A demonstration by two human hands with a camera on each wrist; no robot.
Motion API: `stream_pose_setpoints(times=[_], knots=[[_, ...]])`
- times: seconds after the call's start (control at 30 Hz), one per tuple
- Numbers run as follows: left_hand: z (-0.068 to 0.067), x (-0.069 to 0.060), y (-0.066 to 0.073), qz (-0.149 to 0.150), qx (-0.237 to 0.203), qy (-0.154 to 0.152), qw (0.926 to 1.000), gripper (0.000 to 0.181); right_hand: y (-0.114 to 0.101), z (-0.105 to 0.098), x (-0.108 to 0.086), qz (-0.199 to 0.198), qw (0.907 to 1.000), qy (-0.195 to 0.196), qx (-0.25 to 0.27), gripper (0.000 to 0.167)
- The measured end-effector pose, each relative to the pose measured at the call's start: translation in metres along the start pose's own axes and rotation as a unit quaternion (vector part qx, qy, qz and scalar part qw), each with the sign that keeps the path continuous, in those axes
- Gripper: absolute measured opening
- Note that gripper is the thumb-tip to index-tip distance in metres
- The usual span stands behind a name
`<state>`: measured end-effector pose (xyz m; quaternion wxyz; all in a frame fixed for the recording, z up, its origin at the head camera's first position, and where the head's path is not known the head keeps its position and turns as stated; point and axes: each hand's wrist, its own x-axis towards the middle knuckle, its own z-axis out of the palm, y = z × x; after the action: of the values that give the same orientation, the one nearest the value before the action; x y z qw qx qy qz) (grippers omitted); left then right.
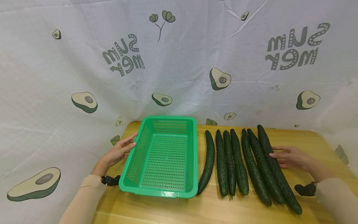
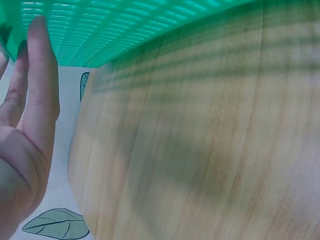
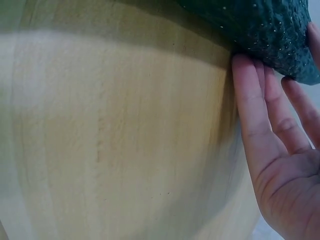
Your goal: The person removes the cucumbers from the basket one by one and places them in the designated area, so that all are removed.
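Note:
A green plastic basket with slotted walls stands on the wooden table, and nothing lies in it. My left hand touches its left side with fingers extended; in the left wrist view the fingers lie straight against the slotted wall. Right of the basket, several long dark-green cucumbers lie side by side, roughly lengthwise. The rightmost cucumber is touched by my right hand. Its fairly straight fingers meet the cucumber's side in the right wrist view, while the thumb tip rests on top in the head view.
One curved cucumber lies close along the basket's right wall. A pale curtain printed with avocados hangs behind the wooden table. Dark wrist cameras are strapped below both hands.

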<state>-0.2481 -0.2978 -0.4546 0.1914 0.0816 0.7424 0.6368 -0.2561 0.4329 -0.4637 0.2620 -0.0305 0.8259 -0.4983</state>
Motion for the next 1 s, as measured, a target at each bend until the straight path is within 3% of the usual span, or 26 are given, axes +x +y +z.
stream_pose_setpoints(times=[0.2,0.33,0.43,0.53,0.63,0.77,0.9,1.0], knots=[[0.000,0.000,0.000,0.005,-0.003,-0.004,1.0000,0.065,-0.001,0.001,-0.001,-0.003,0.9999,-0.005,-0.010,0.075],[-0.002,0.002,0.000,0.012,-0.044,-0.010,0.9989,0.063,0.000,-0.001,-0.001,-0.007,0.9999,-0.007,-0.008,0.074],[-0.004,0.002,0.002,0.018,-0.063,-0.011,0.9978,0.061,0.003,-0.006,0.002,-0.014,0.9998,-0.008,0.009,0.070],[-0.008,0.001,0.005,0.026,-0.053,-0.002,0.9982,0.061,0.005,-0.012,0.003,-0.021,0.9989,-0.007,0.042,0.059],[-0.013,-0.002,0.011,0.041,-0.024,0.017,0.9987,0.062,0.003,-0.016,0.003,-0.031,0.9984,0.004,0.048,0.055],[-0.021,-0.007,0.022,0.069,0.037,0.058,0.9952,0.062,-0.007,-0.018,-0.003,-0.065,0.9969,0.044,0.008,0.056],[-0.026,-0.011,0.042,0.093,0.126,0.108,0.9819,0.061,-0.026,-0.021,-0.009,-0.118,0.9884,0.095,0.006,0.026],[-0.025,-0.009,0.062,0.107,0.191,0.133,0.9666,0.061,-0.045,-0.019,-0.014,-0.136,0.9784,0.154,-0.025,0.026]])
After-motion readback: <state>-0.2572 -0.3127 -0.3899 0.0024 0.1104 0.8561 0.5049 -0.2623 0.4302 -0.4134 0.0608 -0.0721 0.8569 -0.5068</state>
